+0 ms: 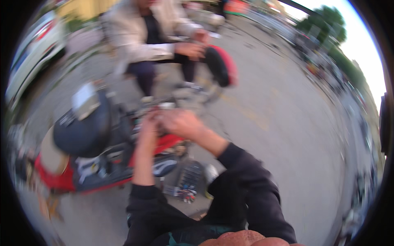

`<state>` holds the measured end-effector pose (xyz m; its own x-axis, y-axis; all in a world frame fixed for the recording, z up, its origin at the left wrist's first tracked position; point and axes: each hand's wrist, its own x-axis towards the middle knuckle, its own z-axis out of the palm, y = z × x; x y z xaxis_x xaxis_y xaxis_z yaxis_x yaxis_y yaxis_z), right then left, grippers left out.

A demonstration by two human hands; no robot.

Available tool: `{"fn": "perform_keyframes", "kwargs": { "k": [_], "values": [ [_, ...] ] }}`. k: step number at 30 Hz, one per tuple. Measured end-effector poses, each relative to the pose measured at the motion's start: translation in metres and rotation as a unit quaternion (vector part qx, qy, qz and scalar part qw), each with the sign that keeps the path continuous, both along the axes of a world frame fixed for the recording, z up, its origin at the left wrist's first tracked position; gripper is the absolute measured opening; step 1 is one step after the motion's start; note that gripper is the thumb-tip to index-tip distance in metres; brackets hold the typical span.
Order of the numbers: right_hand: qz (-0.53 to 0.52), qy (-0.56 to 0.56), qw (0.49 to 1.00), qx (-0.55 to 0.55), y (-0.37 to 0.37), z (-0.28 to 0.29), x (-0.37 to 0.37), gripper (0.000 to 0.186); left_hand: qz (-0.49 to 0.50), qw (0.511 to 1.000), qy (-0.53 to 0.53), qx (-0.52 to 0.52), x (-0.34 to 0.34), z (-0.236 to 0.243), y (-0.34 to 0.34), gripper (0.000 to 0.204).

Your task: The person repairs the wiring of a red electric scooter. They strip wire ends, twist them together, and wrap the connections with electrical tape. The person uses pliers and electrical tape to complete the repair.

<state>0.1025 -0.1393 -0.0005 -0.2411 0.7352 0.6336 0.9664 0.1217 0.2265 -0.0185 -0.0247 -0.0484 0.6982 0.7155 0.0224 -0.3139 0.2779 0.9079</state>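
My left hand (152, 119) and my right hand (180, 123) are close together over the front of a red and black scooter (160, 144). Motion blurs both. The fingers look curled inward, and whatever they hold is hidden. Dark parts of the scooter lie right under them. Its black seat (84, 135) is to the left, with a whitish item (85, 100) resting on it. Beyond my hands, a person in a light jacket (141, 41) sits with both hands raised near a rounded red and black panel (221, 65).
Beside my legs on the ground is a tray of small parts (189, 180), with a pale bottle-like object (211, 174) close by. A white car (35, 57) is parked at the far left. Grey pavement (283, 135) stretches to the right, towards blurred vehicles along the edge.
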Motion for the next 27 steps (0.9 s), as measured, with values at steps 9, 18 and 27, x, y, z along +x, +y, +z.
{"fn": "perform_keyframes", "kwargs": {
  "k": [9,18,27],
  "values": [
    [-0.14,0.249,0.955,-0.081,0.006,-0.013,-0.016,0.024,-0.01,0.988,0.118,0.102,-0.018,0.022,-0.006,0.026],
    [-0.089,0.568,0.784,-0.233,-0.019,-0.057,0.09,0.044,0.041,0.972,0.015,0.231,0.032,-0.016,-0.031,0.023],
    [-0.086,0.146,0.985,0.03,-0.014,-0.026,0.003,0.029,-0.057,0.996,0.068,0.022,0.006,-0.002,-0.004,0.019]
  ]
}}
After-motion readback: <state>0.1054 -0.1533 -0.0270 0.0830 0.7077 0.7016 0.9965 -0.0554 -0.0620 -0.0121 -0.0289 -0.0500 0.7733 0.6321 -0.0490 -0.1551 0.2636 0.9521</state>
